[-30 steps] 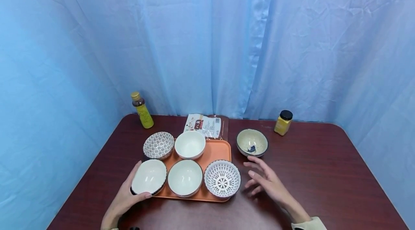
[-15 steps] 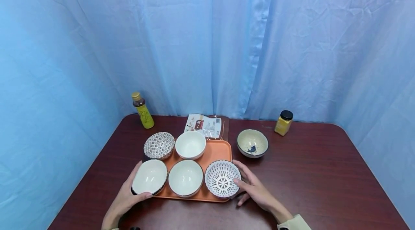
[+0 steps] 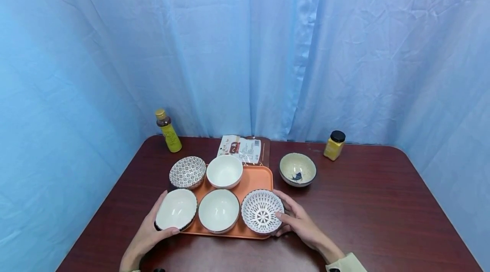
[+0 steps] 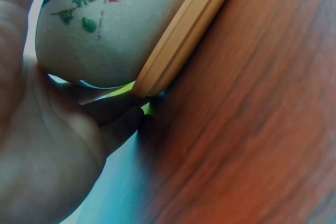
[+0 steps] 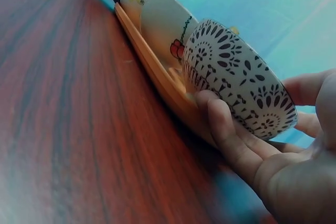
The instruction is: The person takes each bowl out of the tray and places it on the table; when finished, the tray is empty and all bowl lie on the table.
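My left hand (image 3: 147, 231) grips a white bowl with a dark scalloped rim (image 3: 177, 209) at the tray's front left corner, thumb along its near side. In the left wrist view that bowl (image 4: 118, 35) shows a red flower and green leaves, and fingers reach under toward the tray edge. At the front right corner my right hand (image 3: 304, 225) holds a patterned bowl (image 3: 260, 211), thumb over its rim. Dark petal shapes cover this patterned bowl (image 5: 236, 77) in the right wrist view, where lower fingers lie by the tray edge. Both bowls are on the orange tray (image 3: 257, 176).
A pale bowl (image 3: 219, 210) stands between the held ones; a white bowl (image 3: 224, 171) and a tile-patterned bowl (image 3: 187, 172) are behind. Right of the tray is a speckled bowl (image 3: 297, 169). Farther back are a bottle (image 3: 168, 131), a packet (image 3: 240, 148) and a yellow jar (image 3: 334, 146).
My right hand has moved left from beside the speckled bowl and taken hold of the patterned bowl. The left hand and the bowls have stayed in place.
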Demonstrator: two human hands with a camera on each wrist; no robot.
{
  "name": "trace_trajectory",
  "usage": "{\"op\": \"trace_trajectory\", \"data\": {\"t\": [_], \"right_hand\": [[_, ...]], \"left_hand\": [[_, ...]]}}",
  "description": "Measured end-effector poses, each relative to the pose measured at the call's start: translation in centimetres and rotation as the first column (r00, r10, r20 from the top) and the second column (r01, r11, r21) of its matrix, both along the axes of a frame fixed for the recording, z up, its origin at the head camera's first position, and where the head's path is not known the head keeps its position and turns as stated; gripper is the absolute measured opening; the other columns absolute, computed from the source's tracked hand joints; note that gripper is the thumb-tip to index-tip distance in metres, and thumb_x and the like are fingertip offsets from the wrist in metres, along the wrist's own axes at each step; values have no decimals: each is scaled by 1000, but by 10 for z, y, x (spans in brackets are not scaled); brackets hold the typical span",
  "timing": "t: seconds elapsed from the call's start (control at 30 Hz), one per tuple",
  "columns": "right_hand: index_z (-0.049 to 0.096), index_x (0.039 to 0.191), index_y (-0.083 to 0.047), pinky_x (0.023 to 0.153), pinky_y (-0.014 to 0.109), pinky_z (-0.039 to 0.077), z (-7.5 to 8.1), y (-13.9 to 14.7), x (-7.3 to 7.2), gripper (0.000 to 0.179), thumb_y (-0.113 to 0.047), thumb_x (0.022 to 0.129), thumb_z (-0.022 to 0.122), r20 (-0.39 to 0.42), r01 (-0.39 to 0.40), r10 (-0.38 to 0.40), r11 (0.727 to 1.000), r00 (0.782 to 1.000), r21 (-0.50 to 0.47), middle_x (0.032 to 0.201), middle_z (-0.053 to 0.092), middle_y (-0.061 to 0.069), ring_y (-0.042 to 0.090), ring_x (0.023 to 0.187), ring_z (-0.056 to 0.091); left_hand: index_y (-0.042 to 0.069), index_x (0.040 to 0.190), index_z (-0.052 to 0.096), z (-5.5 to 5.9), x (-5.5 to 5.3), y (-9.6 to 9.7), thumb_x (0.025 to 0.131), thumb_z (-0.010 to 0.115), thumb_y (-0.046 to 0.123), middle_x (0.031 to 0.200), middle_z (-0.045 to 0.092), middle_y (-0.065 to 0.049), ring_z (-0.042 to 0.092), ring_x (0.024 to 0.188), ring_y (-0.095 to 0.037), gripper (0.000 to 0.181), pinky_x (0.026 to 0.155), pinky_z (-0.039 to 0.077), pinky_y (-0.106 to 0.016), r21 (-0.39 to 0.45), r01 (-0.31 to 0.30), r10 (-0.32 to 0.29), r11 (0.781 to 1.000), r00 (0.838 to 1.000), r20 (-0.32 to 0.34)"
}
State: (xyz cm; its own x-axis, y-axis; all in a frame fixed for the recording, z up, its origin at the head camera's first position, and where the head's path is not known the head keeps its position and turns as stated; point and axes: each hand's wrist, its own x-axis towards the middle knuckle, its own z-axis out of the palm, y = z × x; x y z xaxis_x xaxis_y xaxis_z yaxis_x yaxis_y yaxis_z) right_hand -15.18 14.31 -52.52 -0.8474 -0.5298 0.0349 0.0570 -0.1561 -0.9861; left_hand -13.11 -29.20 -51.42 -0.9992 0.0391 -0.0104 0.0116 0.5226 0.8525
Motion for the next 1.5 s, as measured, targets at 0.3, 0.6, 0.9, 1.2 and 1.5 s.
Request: {"op": "trace_trajectory", "data": {"t": [0.3, 0.6, 0.9, 1.2, 1.5], "right_hand": [[10, 157, 7, 63, 36, 60, 12, 4, 2, 70, -2, 100, 49, -14, 68, -68, 998, 998, -19, 146, 29, 47, 18, 75, 72], [23, 158, -3, 63, 41, 61, 47, 33, 1, 64, -4, 101, 51, -41, 188, -190, 982, 981, -35, 131, 59, 9, 19, 78, 73], [22, 159, -5, 65, 37, 61, 61, 76, -4, 60, 0, 103, 44, -85, 293, -304, 948, 949, -125, 129, 65, -9, 23, 74, 76], [16, 160, -8, 66, 34, 61, 59, 118, -12, 63, -2, 104, 45, -8, 456, -462, 878, 887, -143, 126, 64, -17, 21, 76, 76], [3, 162, -7, 65, 32, 61, 47, 147, -17, 74, -2, 103, 48, 44, 572, -573, 805, 818, -154, 116, 64, -14, 18, 74, 76]], "left_hand": [[10, 162, 12, -1, 0, 0, 76, 84, 19, 166, 20, -22, 25, 147, -43, 113, 108, 31, -66, -3, -4, 4, 1000, 1000, 14], [10, 162, 14, -2, 2, 0, 76, 84, 17, 166, 21, -20, 28, 144, -42, 112, 107, 32, -64, -8, 4, -4, 1000, 1000, -4], [14, 163, 13, -2, 2, 0, 76, 84, 17, 167, 20, -20, 26, 145, -43, 113, 107, 32, -65, -8, 8, -8, 1000, 1000, -2], [11, 162, 13, 0, 2, 0, 76, 85, 18, 166, 21, -22, 28, 143, -44, 112, 106, 33, -65, -31, -3, 3, 1000, 1000, -3], [10, 162, 14, 0, 2, 0, 76, 85, 18, 165, 24, -21, 32, 140, -42, 112, 105, 37, -59, -64, 4, -6, 998, 999, -32]]}}
